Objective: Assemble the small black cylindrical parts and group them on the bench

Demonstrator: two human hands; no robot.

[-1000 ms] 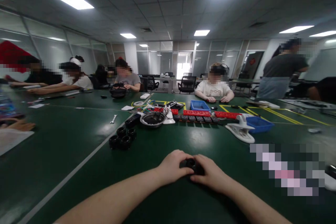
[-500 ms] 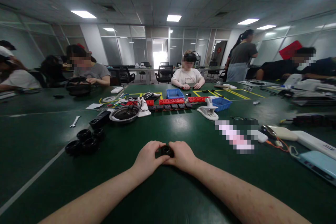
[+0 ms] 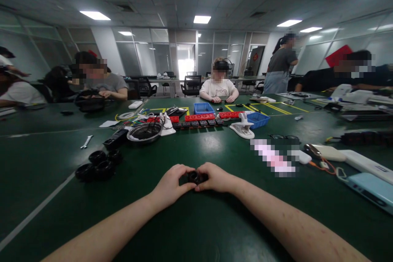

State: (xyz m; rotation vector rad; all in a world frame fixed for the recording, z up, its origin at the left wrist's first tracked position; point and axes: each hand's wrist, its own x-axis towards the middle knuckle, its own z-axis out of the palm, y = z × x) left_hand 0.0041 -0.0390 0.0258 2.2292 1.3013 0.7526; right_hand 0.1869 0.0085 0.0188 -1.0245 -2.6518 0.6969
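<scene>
Between my two hands is a small black ring-shaped part (image 3: 193, 177) with a round opening on the side facing me. My left hand (image 3: 172, 184) grips it from the left, fingers over the top and thumb low at the front. From the right, my right hand (image 3: 215, 178) closes on the same part, its thumb tip close to the left thumb. Fingers cover much of the part, so its full shape is hidden. Off to the left on the green table (image 3: 153, 229) stands a cluster of several black round hollow parts (image 3: 104, 168).
A metal bowl (image 3: 132, 137), a wrench (image 3: 87, 142), red strips (image 3: 199, 117), a blue bin (image 3: 258, 120) and a white clip stand (image 3: 244, 130) lie beyond my hands. Right are a white power bank (image 3: 365, 163) and a light-blue device (image 3: 371, 188). A person (image 3: 219, 86) sits opposite.
My right hand has shifted slightly, with its fingers and thumb a little differently placed on the black part, and more of the part shows. The view has moved a little.
</scene>
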